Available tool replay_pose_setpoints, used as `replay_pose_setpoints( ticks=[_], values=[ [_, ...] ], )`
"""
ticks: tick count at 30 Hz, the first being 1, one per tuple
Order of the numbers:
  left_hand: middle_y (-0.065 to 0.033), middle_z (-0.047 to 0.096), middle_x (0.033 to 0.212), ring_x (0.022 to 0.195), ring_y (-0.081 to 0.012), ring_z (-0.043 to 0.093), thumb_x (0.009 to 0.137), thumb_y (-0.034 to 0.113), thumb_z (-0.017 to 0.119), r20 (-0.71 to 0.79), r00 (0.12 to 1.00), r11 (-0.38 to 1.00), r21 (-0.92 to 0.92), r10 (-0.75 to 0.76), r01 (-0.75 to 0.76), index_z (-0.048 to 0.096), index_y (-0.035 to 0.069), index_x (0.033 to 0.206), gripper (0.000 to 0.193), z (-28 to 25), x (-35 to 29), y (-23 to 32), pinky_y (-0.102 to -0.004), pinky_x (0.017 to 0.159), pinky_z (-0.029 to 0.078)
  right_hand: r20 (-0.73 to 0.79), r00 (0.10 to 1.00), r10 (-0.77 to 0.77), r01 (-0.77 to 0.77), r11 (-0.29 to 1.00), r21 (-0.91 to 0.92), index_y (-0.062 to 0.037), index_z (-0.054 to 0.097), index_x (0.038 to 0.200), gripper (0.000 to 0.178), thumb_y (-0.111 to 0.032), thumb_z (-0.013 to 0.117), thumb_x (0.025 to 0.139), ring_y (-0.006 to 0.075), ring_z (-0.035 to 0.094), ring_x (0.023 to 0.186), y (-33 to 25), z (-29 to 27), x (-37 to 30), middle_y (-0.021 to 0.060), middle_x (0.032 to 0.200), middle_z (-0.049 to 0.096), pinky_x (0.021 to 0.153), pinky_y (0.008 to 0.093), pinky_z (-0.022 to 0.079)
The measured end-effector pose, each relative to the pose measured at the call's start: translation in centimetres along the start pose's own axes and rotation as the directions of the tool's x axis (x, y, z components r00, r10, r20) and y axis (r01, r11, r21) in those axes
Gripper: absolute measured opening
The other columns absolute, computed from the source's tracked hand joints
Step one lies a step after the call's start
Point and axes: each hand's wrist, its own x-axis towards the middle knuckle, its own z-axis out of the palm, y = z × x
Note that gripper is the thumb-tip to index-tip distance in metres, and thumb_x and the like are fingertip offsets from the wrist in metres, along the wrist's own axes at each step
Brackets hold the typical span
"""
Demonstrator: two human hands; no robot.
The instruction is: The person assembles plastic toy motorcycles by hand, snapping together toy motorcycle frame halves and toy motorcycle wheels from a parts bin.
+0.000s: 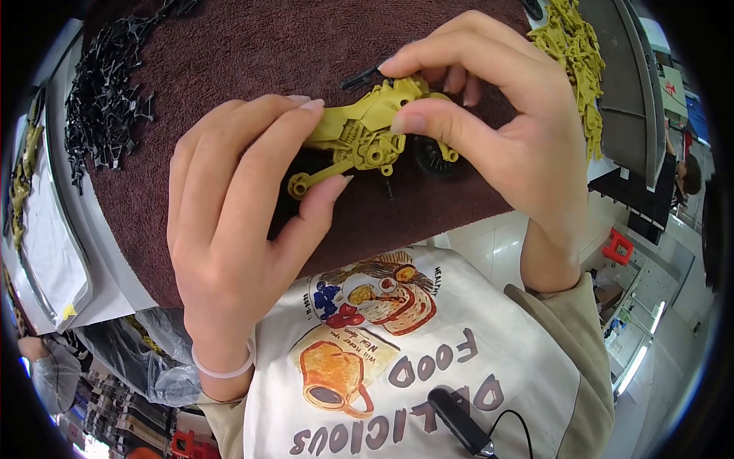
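Between my two hands is a yellow toy motorcycle body (371,134), held over a dark maroon cloth. My left hand (245,183) grips its left end, fingers along the upper side and thumb below, near a round-ended arm. My right hand (497,107) pinches its right end, with the index fingertip on a small black part (363,77) at the top and the thumb on the yellow side. A black spoked wheel (434,155) shows below the right end; I cannot tell whether it is fixed to the body. A thin black piece (389,189) lies on the cloth below.
The maroon cloth (252,46) covers the table. A heap of small black plastic parts (107,92) lies at the far left, a pile of yellow parts (573,69) at the far right beside a grey tray (631,92). Clear plastic bags (145,359) hang at the lower left.
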Motion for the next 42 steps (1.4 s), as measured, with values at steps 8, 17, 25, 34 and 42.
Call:
replay_pose_setpoints(
  ticks=[8, 17, 25, 34, 42],
  values=[
    [-0.0111, 0.063, 0.108, 0.099, -0.0236, 0.061, 0.068, 0.000, 0.076, 0.047, 0.993, 0.983, -0.139, -0.112, 0.118, 0.067, 0.000, 0.107, 0.040, -0.2, 0.0, 0.2, -0.0306, 0.087, 0.048, -0.112, 0.990, 0.083, -0.087, 0.996, -0.032, -0.0017, 0.066, 0.093, 0.028, -0.010, 0.079, 0.071, 0.0098, 0.049, 0.074, -0.7, 1.0, -0.9, 0.0021, 0.087, 0.058, 0.065, 0.0214, 0.037],
    [-0.0100, 0.064, 0.108, 0.099, -0.0226, 0.061, 0.069, 0.000, 0.074, 0.036, 0.979, 0.960, -0.190, -0.202, 0.206, 0.067, 0.000, 0.105, 0.037, 0.0, 0.3, 0.7, -0.0307, 0.087, 0.046, -0.103, 0.982, 0.156, -0.150, 0.986, 0.072, -0.0024, 0.065, 0.090, 0.022, -0.007, 0.077, 0.072, 0.0092, 0.047, 0.076, -0.9, 1.3, -1.2, 0.0020, 0.087, 0.058, 0.066, 0.0222, 0.033],
    [-0.0089, 0.064, 0.106, 0.099, -0.0222, 0.060, 0.070, 0.000, 0.074, 0.014, 0.980, 0.965, -0.173, -0.198, 0.198, 0.068, 0.002, 0.104, 0.035, 0.1, 0.2, 1.0, -0.0305, 0.086, 0.046, -0.167, 0.980, 0.111, -0.109, 0.994, 0.020, -0.0015, 0.063, 0.087, 0.020, -0.007, 0.075, 0.072, 0.0111, 0.045, 0.074, -0.1, 1.6, -1.8, 0.0033, 0.088, 0.058, 0.067, 0.0233, 0.034],
    [-0.0083, 0.065, 0.104, 0.097, -0.0227, 0.060, 0.069, -0.001, 0.074, -0.008, 0.969, 0.961, -0.133, -0.245, 0.242, 0.068, 0.002, 0.102, 0.034, -0.1, 0.3, 1.5, -0.0310, 0.085, 0.046, -0.178, 0.978, 0.109, -0.125, 0.989, -0.081, -0.0025, 0.060, 0.096, 0.024, -0.006, 0.071, 0.075, 0.0126, 0.050, 0.081, -0.8, 2.2, -1.4, 0.0041, 0.092, 0.059, 0.071, 0.0244, 0.038],
    [-0.0098, 0.058, 0.102, 0.096, -0.0289, 0.056, 0.068, -0.002, 0.072, -0.026, 0.963, 0.939, -0.231, -0.268, 0.255, 0.062, 0.004, 0.097, 0.031, 0.2, 0.0, 2.1, -0.0365, 0.082, 0.046, -0.099, 0.953, 0.286, -0.252, 0.932, 0.261, -0.0033, 0.051, 0.115, 0.049, -0.008, 0.076, 0.073, 0.0128, 0.055, 0.085, -1.0, 1.6, -1.1, 0.0062, 0.092, 0.060, 0.076, 0.0271, 0.045]
  ],
)
